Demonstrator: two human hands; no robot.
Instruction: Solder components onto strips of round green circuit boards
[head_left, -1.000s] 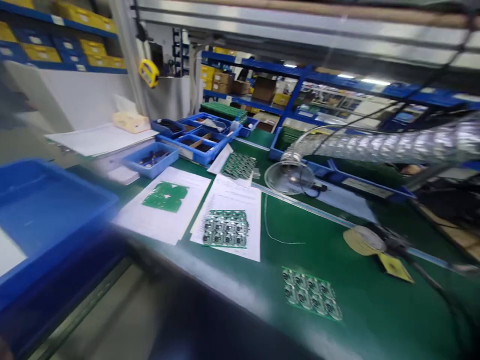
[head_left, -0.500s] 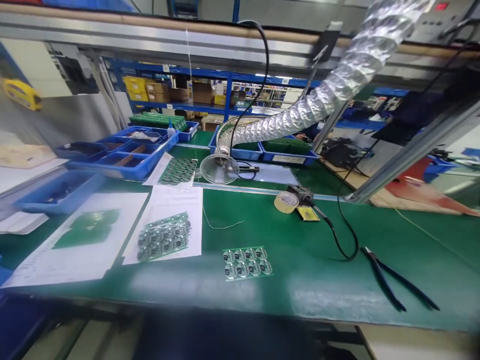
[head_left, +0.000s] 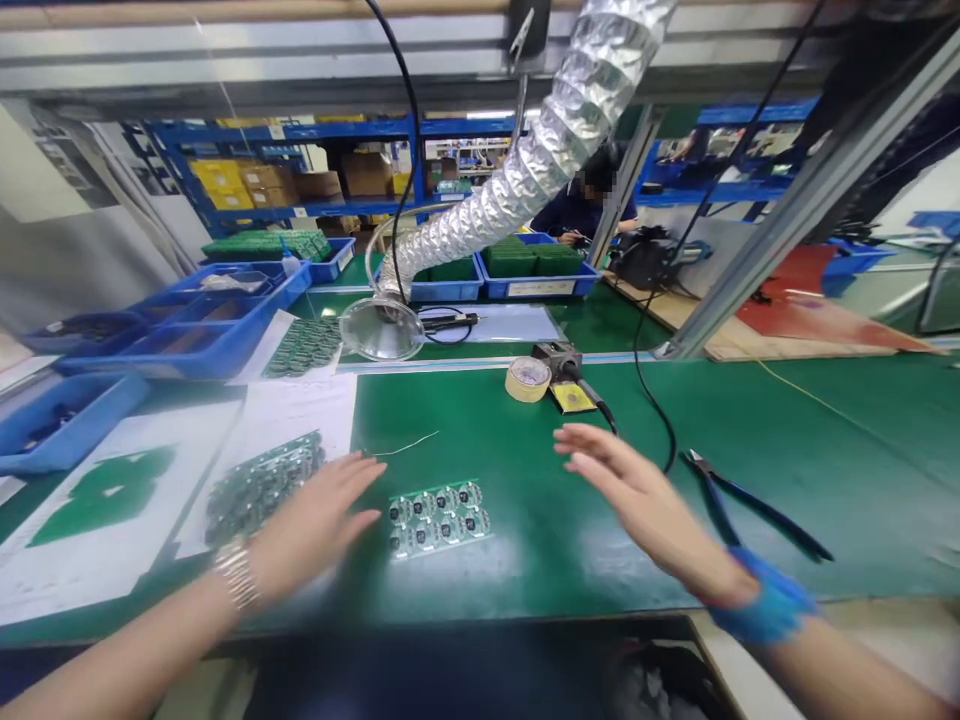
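Note:
My left hand (head_left: 311, 520), with a metal watch on its wrist, has its fingers apart and holds nothing; it hovers between a stack of circuit panels (head_left: 259, 485) on paper and a single circuit panel (head_left: 439, 518) on the green mat. My right hand (head_left: 630, 490), a blue band at its wrist, is open and empty, to the right of that single panel. Beyond it are a tape roll (head_left: 528, 379) and a soldering iron in its holder (head_left: 559, 358). Black-handled pliers (head_left: 757, 505) lie to the right, beside my right wrist.
A silver duct (head_left: 517, 180) ends in a clear funnel (head_left: 382, 329) above the bench. Blue bins (head_left: 202, 345) stand at the left, and trays of green boards (head_left: 540, 285) at the back. A person (head_left: 581, 205) is across the bench, behind a metal post (head_left: 787, 220).
Both my hands have come into view over the bench, open. The view has shifted to the right, so the bench items appear further left. A person now shows at the back.

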